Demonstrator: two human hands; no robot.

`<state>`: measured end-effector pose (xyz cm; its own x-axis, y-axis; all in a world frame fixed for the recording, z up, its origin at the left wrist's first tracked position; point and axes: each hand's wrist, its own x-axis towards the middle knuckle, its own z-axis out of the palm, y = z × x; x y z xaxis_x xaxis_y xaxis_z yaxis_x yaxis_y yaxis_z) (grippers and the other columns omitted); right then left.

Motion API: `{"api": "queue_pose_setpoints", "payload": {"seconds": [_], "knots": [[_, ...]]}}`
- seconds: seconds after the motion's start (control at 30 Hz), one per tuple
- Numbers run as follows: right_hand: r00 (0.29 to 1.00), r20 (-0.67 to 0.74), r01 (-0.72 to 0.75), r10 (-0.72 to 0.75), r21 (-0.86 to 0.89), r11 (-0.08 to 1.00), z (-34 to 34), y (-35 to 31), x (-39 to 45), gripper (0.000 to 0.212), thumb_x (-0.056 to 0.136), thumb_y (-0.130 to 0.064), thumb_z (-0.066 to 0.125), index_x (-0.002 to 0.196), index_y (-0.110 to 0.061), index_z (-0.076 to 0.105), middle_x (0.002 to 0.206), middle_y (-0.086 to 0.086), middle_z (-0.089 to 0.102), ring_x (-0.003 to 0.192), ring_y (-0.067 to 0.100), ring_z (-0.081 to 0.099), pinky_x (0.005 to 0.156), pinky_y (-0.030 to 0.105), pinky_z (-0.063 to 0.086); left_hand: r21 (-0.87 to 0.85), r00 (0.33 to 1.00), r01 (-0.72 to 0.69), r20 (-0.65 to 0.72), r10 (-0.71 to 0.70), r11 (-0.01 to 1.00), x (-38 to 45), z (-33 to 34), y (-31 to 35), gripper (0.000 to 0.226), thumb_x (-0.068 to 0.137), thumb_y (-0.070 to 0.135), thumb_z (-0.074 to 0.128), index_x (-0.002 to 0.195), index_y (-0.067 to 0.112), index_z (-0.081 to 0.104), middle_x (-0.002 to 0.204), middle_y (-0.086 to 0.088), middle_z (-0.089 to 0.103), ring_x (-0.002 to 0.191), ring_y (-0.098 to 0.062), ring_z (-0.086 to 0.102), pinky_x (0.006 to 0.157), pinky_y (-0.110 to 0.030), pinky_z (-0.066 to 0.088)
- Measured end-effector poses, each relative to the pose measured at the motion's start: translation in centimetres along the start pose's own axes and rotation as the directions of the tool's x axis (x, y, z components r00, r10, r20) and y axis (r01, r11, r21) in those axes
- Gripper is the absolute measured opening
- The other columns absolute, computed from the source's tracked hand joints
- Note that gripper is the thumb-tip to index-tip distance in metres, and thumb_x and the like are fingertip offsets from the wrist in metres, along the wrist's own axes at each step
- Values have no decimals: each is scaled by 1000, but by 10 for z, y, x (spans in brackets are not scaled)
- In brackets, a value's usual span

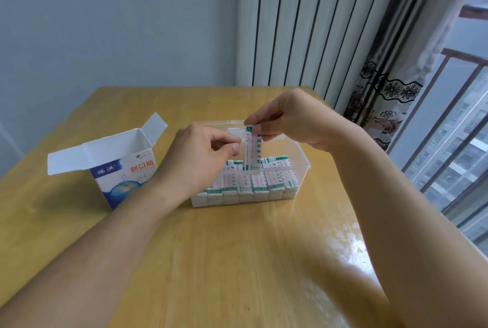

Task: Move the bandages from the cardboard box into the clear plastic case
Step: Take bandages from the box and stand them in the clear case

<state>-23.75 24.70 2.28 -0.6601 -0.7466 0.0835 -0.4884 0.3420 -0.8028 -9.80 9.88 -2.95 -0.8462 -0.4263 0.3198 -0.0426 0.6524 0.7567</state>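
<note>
Right hand (295,121) fingers pinching upright bandage (250,149) top, left hand (200,153) fingers curled beside it

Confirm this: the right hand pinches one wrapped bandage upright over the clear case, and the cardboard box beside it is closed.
Not closed. The head view shows the cardboard box with flaps open. The right hand does pinch a bandage upright over the clear case.

Single head-worn wide-angle view, looking forward and down from close above the wooden table (237,261), both forearms entering from the bottom edge, the wall (105,24) and curtained window (435,116) filling the upper and right frame.
</note>
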Motion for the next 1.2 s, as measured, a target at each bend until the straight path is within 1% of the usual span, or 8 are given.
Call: {"api": "queue_pose_setpoints", "payload": {"seconds": [0.07, 0.13, 0.37, 0.6, 0.9, 1.0, 1.1, 1.2], "knots": [[999, 24, -25, 27, -74, 997, 1, 2, 0, 18, 85, -4, 77, 98, -16, 80, 81, -7, 78, 73, 9, 75, 74, 16, 58, 42, 1000, -12, 8, 12, 999, 0, 2, -2, 12, 93, 22, 73, 101, 25, 81, 85, 18, 75, 68, 16, 60, 61, 1, 39], [998, 35, -46, 51, -139, 989, 2, 5, 1, 19, 85, -6, 78, 99, -19, 81, 80, -8, 78, 73, 8, 75, 74, 17, 58, 53, 1000, -19, 11, 18, 998, 1, 3, -4, 12, 92, 22, 74, 101, 25, 81, 83, 20, 72, 65, 15, 58, 58, 1, 38], [985, 111, -103, 131, -222, 969, 5, 10, 2, 21, 86, -5, 77, 100, -21, 80, 81, -7, 78, 74, 6, 75, 87, 26, 59, 57, 999, -16, 52, 13, 998, 2, 3, -8, 12, 91, 21, 75, 91, 32, 78, 81, 24, 70, 76, 9, 64, 62, -2, 43], [974, 163, -114, 156, -244, 963, 9, 16, 5, 21, 86, -3, 77, 99, -18, 80, 81, -6, 79, 76, 8, 76, 89, 29, 60, 72, 999, -17, 52, 13, 997, 2, 4, -8, 11, 91, 20, 75, 99, 26, 79, 82, 21, 71, 79, 10, 63, 64, 0, 42], [979, 126, -105, 162, -375, 921, 16, 20, 9, 19, 87, -6, 76, 99, -20, 79, 82, -6, 78, 72, 4, 75, 85, 33, 61, 73, 998, -16, 57, 12, 997, 3, 4, -9, 13, 91, 20, 74, 102, 25, 79, 84, 18, 72, 80, 9, 64, 65, 0, 44], [986, 101, -74, 132, -444, 893, 21, 19, 11, 20, 85, -9, 78, 99, -22, 81, 82, -5, 77, 79, 12, 75, 83, 30, 61, 76, 998, -14, 56, 10, 997, 2, 4, -9, 12, 91, 20, 74, 101, 26, 79, 84, 19, 72, 80, 10, 64, 65, 0, 43], [989, 88, -52, 115, -528, 848, 27, 18, 13, 19, 86, -14, 78, 101, -25, 81, 87, -9, 76, 87, 13, 71, 81, 25, 55, 75, 998, -12, 57, 7, 997, 2, 3, -9, 12, 91, 21, 74, 100, 27, 79, 84, 19, 72, 80, 11, 64, 65, 1, 43], [990, 76, -54, 116, -561, 826, 33, 22, 16, 18, 87, -12, 77, 99, -26, 81, 91, -8, 77, 87, 15, 72, 87, 32, 58, 76, 998, -13, 60, 9, 997, 2, 4, -9, 12, 91, 21, 74, 101, 27, 79, 85, 19, 72, 81, 10, 64, 67, 0, 44]]}}
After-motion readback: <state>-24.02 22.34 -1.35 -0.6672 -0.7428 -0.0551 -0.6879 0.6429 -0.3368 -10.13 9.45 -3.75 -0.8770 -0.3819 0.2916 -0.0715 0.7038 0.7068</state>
